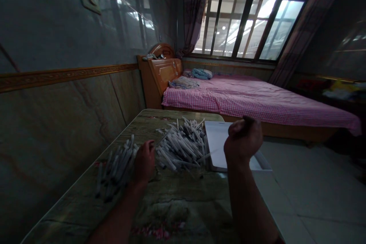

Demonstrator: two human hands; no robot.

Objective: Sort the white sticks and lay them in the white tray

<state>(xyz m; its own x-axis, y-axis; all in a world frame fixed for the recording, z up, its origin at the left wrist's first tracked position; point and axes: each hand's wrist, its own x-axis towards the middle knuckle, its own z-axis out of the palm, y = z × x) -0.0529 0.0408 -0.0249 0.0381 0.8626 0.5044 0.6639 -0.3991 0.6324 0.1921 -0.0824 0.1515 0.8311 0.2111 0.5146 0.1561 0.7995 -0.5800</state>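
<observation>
A heap of slim whitish tubes, like pen barrels (180, 145), lies in the middle of the table. Left of it is a smaller group of similar tubes with dark ends (118, 166), blurred. Between the two, beside the smaller group, is my left hand (145, 162); its fingers look bent but are smeared by motion, and I cannot see anything held. My right hand (244, 139) is raised over a shallow white box (217, 143), its fingers curled closed. Whatever they may hold is hidden. One thin tube leans from the heap towards the box.
The table (177, 206) has a wood-like top with red flower prints, and a tiled wall (71, 129) runs along its left. Behind stands a bed (228, 95) with a pink checked sheet and wooden headboard. Tiled floor (300, 183) lies to the right.
</observation>
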